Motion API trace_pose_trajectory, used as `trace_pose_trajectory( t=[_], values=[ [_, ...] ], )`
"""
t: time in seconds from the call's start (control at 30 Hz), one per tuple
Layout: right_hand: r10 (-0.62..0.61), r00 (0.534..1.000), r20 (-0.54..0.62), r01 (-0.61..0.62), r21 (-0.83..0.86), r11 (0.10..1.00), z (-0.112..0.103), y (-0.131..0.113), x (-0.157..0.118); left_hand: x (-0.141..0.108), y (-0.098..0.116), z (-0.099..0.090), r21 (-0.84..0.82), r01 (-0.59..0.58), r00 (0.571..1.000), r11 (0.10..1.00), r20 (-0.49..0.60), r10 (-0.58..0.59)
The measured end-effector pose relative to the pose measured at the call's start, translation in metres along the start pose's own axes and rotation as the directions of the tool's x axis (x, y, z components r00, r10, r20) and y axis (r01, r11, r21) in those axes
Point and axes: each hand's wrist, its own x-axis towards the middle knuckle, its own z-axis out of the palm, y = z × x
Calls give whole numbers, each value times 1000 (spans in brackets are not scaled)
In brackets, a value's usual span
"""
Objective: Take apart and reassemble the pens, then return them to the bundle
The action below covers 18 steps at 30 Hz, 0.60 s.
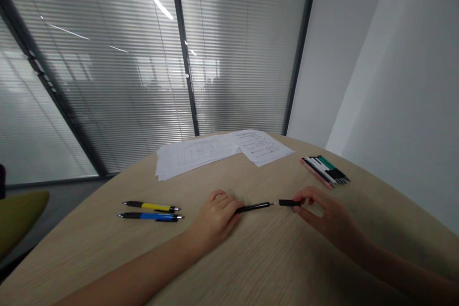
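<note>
Black pen point(255, 207), centre: gripped in curled fingers of left hand point(217, 216), apparently for steadiness. Black end piece point(287, 202), just right: pinched in fingertips of right hand point(324, 216), seemingly for alignment. Yellow pen point(156, 207), blue pen point(152, 216): at left, apparently spare.

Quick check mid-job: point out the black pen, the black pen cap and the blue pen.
Black pen point(254, 207): head view, middle of its visible barrel.
Black pen cap point(287, 202): head view, side of its uncovered part.
Blue pen point(148, 216): head view, blue section of its barrel.
</note>
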Motion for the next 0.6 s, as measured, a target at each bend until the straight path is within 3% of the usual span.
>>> trace_pose_trajectory(
  t=[0.27,0.6],
  values=[
    [7,998,55,-8,29,1000,1,-2,-2,1,1,0,-44,-55,998,998,25,56],
    [-72,992,107,64,77,995,4,-1,-2,0,1,-1,-56,-73,996,996,45,76]
  ],
)
